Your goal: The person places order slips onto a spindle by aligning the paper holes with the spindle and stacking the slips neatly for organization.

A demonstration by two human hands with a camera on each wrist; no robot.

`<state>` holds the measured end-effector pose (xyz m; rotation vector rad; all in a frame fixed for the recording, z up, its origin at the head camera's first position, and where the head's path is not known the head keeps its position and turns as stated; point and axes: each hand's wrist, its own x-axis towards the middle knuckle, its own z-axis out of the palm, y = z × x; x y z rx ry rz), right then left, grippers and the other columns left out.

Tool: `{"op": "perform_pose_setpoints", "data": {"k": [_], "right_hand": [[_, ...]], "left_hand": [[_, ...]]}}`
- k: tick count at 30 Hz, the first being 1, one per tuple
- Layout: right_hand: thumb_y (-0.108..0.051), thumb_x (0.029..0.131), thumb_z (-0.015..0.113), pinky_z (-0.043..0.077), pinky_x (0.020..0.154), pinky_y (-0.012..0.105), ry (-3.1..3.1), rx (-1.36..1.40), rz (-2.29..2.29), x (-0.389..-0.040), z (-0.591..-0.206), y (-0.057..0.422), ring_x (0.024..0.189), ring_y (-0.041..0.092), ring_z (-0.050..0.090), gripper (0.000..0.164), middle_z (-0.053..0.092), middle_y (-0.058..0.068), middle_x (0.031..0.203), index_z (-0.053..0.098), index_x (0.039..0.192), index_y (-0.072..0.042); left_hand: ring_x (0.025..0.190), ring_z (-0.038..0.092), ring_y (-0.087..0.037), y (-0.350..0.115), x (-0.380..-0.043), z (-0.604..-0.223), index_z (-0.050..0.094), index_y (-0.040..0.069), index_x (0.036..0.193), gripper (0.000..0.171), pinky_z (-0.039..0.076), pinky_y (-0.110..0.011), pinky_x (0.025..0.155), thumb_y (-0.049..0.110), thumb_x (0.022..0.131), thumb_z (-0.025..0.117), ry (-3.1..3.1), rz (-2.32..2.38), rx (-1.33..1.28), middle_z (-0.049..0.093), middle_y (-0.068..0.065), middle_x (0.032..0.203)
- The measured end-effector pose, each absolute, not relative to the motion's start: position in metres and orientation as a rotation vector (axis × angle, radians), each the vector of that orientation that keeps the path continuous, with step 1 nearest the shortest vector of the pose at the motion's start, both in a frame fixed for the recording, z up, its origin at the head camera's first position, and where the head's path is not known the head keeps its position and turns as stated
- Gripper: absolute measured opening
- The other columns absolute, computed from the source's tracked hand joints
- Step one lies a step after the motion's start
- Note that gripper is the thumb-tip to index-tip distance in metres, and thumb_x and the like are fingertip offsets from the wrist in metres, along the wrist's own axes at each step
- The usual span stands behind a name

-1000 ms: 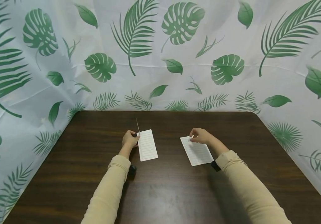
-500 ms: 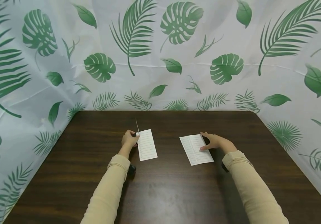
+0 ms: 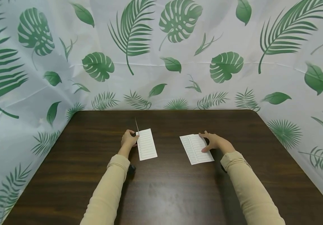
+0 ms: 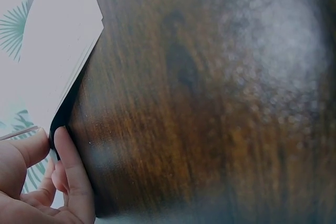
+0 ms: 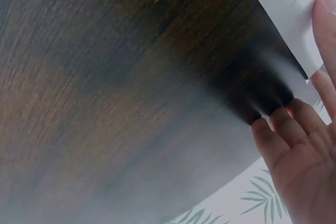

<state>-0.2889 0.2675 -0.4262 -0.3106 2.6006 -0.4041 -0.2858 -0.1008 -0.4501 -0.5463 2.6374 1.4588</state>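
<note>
On the left, my left hand (image 3: 128,139) grips the edge of a small notebook (image 3: 147,144) with lined pages. Its thumb lies on top and its fingers are beneath, and a thin leaf or cover rises edge-on beside it. Several page edges show on the notebook (image 4: 65,40) in the left wrist view. To the right, two lined sheets (image 3: 190,150) lie partly overlapped on the table. My right hand (image 3: 216,142) touches the upper sheet, thumb on its face and index finger at its far edge. In the right wrist view, the other fingers (image 5: 286,127) extend to the tabletop.
Dark wood-grain table (image 3: 161,190) spreads under both hands. Behind and at the sides hangs a white cloth (image 3: 150,75) printed with green leaves. A stretch of tabletop separates the notebook from the sheets.
From above the sheets, my right hand has moved right and down to their right side, where two overlapping sheets show. My left hand has stayed at the notebook. The head view has shifted slightly.
</note>
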Motion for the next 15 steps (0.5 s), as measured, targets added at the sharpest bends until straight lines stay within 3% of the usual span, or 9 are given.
{"op": "perform_pose_setpoints", "data": {"k": [15], "right_hand": [[-0.019, 0.076, 0.078, 0.024, 0.109, 0.065, 2.651, -0.414, -0.535, -0.2858, -0.4307, 0.2763, 0.135, 0.055, 0.018, 0.084, 0.013, 0.037, 0.148, 0.033, 0.142, 0.003]], "left_hand": [[0.073, 0.065, -0.026, -0.101, -0.2877, -0.4528, 0.05, 0.002, 0.118, 0.032, 0.056, -0.019, 0.051, 0.015, 0.091, 0.06, 2.634, 1.456, -0.547, 0.053, -0.026, 0.12]]}}
